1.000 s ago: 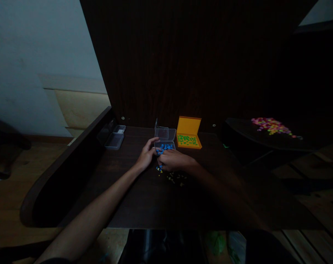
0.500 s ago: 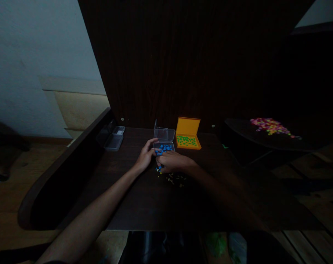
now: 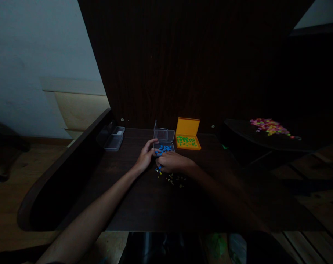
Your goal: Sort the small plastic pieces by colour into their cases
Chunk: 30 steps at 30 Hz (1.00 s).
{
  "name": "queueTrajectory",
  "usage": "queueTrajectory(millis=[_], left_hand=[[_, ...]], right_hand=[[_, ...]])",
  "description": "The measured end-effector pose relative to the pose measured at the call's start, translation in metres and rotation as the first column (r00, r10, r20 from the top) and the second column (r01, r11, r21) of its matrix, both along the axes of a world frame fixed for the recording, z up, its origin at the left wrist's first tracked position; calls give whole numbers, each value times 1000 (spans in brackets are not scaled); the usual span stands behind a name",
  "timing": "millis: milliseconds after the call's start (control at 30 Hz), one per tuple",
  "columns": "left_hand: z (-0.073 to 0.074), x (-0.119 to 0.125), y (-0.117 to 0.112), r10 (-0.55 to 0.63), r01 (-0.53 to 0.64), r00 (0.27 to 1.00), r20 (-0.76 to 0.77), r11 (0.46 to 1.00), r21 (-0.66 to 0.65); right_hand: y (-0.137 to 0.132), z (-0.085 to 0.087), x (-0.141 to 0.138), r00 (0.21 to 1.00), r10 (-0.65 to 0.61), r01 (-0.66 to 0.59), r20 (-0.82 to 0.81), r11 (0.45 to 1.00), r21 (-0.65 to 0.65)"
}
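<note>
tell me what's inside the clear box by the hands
The clear box, lid up, holds small blue pieces. The left hand touches its left edge and the right hand covers its near edge, so anything at that edge is hidden.

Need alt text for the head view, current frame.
Both hands meet at an open clear box of blue beads on a dark table: left hand at its side, right hand in front. An open orange box holds green beads.

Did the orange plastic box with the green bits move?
No. The orange plastic box sits in the same spot beside the clear plastic box of blue pieces; only the camera shifted slightly.
</note>
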<state>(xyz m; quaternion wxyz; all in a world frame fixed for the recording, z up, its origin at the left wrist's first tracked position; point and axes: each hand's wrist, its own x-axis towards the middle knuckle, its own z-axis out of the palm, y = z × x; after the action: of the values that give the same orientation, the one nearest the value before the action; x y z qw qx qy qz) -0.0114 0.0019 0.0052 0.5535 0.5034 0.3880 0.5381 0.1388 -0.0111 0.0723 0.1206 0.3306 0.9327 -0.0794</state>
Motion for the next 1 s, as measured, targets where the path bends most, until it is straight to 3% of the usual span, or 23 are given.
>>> queueTrajectory(millis=[1000], left_hand=[[-2, 0, 1, 26, -25, 999, -33, 999, 29]], right_hand=[[1, -5, 1, 999, -19, 21, -41, 998, 55]])
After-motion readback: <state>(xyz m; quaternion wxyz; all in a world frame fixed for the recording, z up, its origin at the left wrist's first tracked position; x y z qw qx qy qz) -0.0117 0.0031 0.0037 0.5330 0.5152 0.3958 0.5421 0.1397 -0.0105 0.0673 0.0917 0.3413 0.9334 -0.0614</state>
